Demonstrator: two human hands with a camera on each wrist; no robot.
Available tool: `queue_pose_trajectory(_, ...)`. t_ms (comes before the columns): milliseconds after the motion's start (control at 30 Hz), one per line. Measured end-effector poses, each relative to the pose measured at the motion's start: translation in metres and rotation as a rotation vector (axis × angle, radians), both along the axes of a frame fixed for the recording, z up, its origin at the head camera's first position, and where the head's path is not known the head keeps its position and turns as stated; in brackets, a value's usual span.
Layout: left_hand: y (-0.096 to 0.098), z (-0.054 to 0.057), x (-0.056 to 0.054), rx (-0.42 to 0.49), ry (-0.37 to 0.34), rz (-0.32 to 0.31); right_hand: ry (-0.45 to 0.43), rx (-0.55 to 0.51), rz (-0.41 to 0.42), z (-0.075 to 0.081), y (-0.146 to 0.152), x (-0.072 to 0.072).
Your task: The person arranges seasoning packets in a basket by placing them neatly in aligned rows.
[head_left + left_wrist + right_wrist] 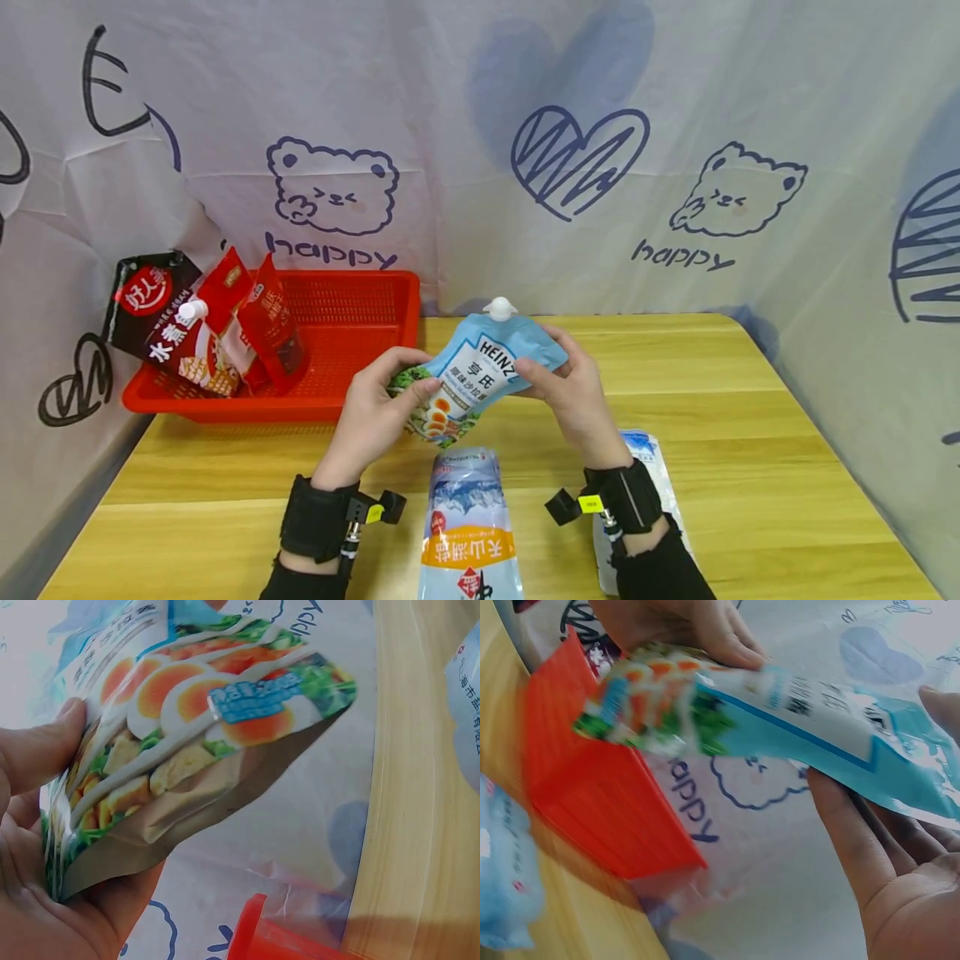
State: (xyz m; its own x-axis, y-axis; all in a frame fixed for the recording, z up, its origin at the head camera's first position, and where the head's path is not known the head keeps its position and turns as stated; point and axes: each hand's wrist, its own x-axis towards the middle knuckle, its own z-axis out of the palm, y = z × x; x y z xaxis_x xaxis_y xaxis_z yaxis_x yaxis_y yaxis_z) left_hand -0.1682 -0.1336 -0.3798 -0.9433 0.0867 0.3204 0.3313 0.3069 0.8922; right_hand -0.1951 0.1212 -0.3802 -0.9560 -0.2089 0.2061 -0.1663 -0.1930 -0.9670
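Both hands hold a light blue Heinz salad dressing pouch [480,375] above the table, tilted, its white cap at the top. The left hand [378,408] grips its lower left end, thumb on the printed front. At the upper right end, the right hand [573,396] pinches the pouch with the thumb in front and fingers behind. In the left wrist view the folded bottom of the dressing pouch [202,712] shows. Below the hands lies a blue and orange salt bag [468,525]. A white and blue bag [645,450] lies partly hidden under the right wrist.
A red plastic basket [360,333] stands at the back left of the wooden table [750,467]. Several packets lean in its left part, among them a black and red pouch [161,317] and a red packet [270,325]. A patterned white cloth [465,167] hangs behind.
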Motion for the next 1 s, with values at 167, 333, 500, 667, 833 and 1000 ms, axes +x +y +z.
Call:
queue_pose_trajectory(167, 0.002, -0.001, -0.001, 0.041, 0.03, 0.002, 0.007, -0.033, 0.067, -0.007, -0.013, 0.004)
queue_pose_trajectory(333, 0.003, -0.003, -0.001, 0.063, 0.04, 0.002, -0.008, 0.054, 0.085, -0.013, -0.028, 0.007)
queue_pose_trajectory(500, 0.004, -0.003, 0.0, 0.084, 0.027, -0.002, 0.011, 0.084, 0.079, -0.016, -0.036, 0.008)
queue_pose_trajectory(667, 0.005, -0.002, -0.001, 0.089, 0.005, -0.013, 0.02, 0.067, 0.057, -0.017, -0.036, 0.009)
queue_pose_trajectory(833, 0.003, 0.0, 0.0, 0.09, -0.024, -0.058, 0.031, 0.093, 0.039, -0.016, -0.033, 0.008)
queue_pose_trajectory(1000, 0.001, -0.001, -0.001, 0.102, -0.032, -0.102, 0.056, 0.129, 0.044, -0.013, -0.027, 0.006)
